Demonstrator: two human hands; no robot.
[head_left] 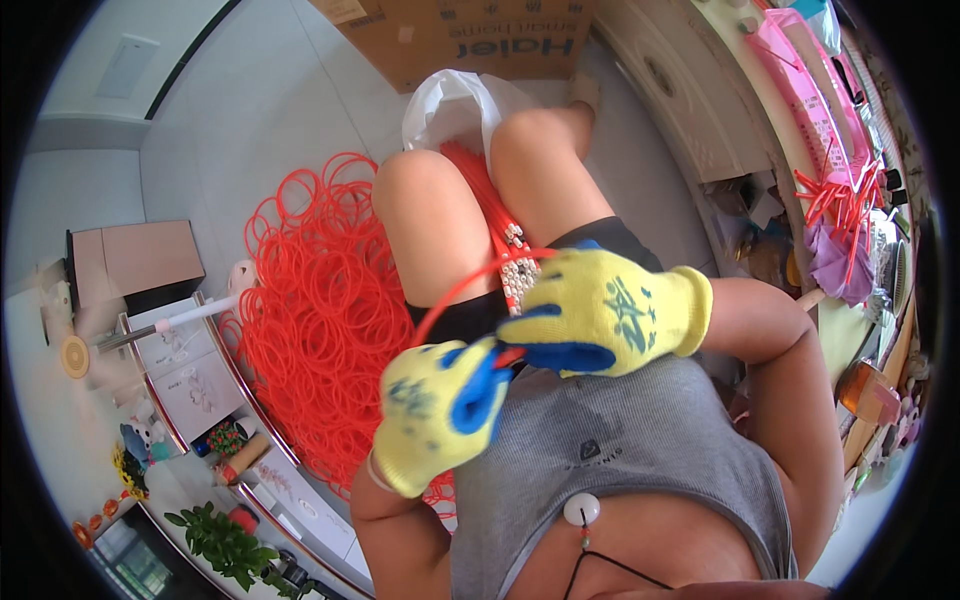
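Observation:
Both my hands wear yellow gloves with blue palms and meet over my lap. A thin red tube (462,288) arches up between them in a loop. My left hand (440,412) pinches it, and my right hand (600,312) closes on it from the other side. A short red piece shows where the blue fingertips come together; whether two ends join there is hidden by the fingers. Between my thighs lies a bundle of straight red tubes (478,195) with small whitish fittings (517,272) at the near ends, just beyond my right hand.
A large heap of red rings (325,330) covers the floor left of my legs. A white plastic bag (450,105) stands beyond my knees, before a cardboard box (460,45). Cabinets line the left. A cluttered counter on the right holds a pink box (810,95) and red pieces (845,205).

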